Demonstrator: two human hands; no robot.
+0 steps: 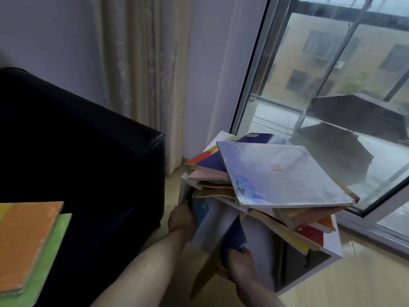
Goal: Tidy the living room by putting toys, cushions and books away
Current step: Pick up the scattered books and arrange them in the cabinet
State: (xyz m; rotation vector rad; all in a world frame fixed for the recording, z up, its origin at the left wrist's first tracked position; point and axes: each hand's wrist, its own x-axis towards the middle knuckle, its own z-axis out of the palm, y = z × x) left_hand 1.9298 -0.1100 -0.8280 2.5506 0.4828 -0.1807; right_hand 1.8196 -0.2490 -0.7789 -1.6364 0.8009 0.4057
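Note:
A white cube shelf stands by the window with a messy pile of books on top. Inside its open front, several books stand upright. My left hand grips the edge of a blue book at the shelf's left side. My right hand holds a dark blue book by its lower end, tilted at the shelf opening, with a tan book beneath it. An orange book lies on a green one at the lower left.
A black leather sofa fills the left, its arm close to the shelf. A cream curtain hangs behind. A large glass window runs along the right. Pale floor shows around the shelf.

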